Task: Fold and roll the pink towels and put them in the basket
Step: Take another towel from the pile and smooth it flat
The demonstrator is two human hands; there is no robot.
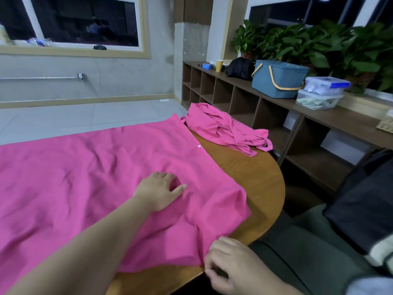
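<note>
Big pink towel [95, 177] lies spread flat over the table [255, 173], long axis running left-right across the person's front, its right end stopping short of the table's rounded edge w/ bare wood showing beyond; left hand [161, 191] rests palm-down on the cloth near that right end, fingers straight and loosely spread, pressing not gripping; right hand [225, 266] sits at the near-right corner of the towel, right at the table's front edge, fingers curled and seemingly pinching the hem, tho the exact pinch is partly hidden by the knuckles; so the corner lies directly under the right fingertips, rest of the towel stretches away up and to the left of them; right hand is plainly the nearer one to that corner, left is the anchor mid-cloth; my guess is the next move is a fold, lifting the corner away from the body or leftward along the long axis; second towel [223, 128] sits crumpled at the far right of the table, untouched, well apart from both hands; basket [278, 81], blue w/ yellow handles, stands on the shelf [319, 116] beyond, far from either hand, nothing pink visible in it.
</note>
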